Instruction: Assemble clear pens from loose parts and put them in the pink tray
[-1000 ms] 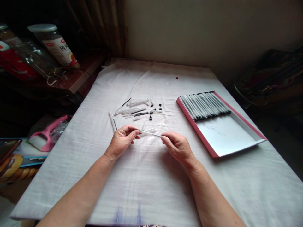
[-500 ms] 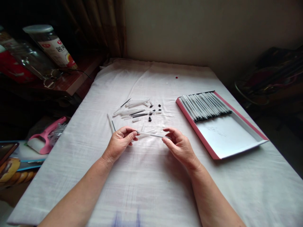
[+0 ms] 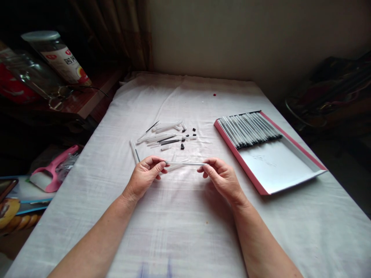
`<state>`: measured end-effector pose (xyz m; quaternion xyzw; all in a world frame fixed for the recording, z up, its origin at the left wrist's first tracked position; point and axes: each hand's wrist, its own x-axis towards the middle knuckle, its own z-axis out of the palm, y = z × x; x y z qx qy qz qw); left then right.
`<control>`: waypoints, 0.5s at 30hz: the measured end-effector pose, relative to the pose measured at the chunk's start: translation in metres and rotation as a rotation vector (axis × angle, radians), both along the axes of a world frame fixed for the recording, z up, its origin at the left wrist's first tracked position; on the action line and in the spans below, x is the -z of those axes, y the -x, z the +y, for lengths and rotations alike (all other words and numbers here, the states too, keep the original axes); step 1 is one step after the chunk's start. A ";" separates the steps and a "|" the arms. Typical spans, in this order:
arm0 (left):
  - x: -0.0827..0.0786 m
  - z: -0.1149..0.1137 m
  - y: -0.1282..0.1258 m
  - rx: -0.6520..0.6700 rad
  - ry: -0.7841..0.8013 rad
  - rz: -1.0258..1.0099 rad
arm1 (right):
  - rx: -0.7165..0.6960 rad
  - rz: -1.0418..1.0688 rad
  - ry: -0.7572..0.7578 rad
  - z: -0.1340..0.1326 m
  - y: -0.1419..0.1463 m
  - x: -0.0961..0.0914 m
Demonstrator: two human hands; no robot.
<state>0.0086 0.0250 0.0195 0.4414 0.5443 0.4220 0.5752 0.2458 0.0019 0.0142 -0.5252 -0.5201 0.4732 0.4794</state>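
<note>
A slim translucent pen [image 3: 185, 163] with a dark refill inside lies level between my hands, above the cloth. My left hand [image 3: 146, 172] pinches its left end between thumb and fingers. At the other end, my right hand [image 3: 219, 176] has thumb and fingers closed on the tip, which they hide. Just beyond lie loose clear pen barrels [image 3: 166, 126], dark ink refills [image 3: 169, 142] and small black plugs [image 3: 182, 146]. Another barrel with a dark refill [image 3: 134, 150] rests near my left fingers.
To the right, a pink-edged box lid [image 3: 262, 189] holds a row of pens [image 3: 251, 129]. White cloth [image 3: 179, 231] covers the table. A jar [image 3: 60, 58] and glasses [image 3: 59, 96] stand on a dark shelf at left, above a pink-handled tool [image 3: 55, 170].
My right fingers have closed on the pen's right end, where they were looser before. The pen has become more level. The view has shifted slightly.
</note>
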 end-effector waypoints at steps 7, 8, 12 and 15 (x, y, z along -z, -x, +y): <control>-0.001 -0.001 -0.001 -0.008 0.009 0.016 | 0.016 0.005 -0.024 0.000 -0.001 0.002; -0.001 -0.001 -0.001 -0.011 0.011 0.009 | 0.015 0.004 -0.024 0.000 -0.001 0.002; -0.001 0.000 -0.001 -0.011 0.010 -0.008 | 0.025 0.017 -0.015 0.001 -0.002 0.003; 0.000 0.000 -0.001 -0.007 0.011 -0.016 | 0.029 0.006 -0.026 0.000 -0.002 0.003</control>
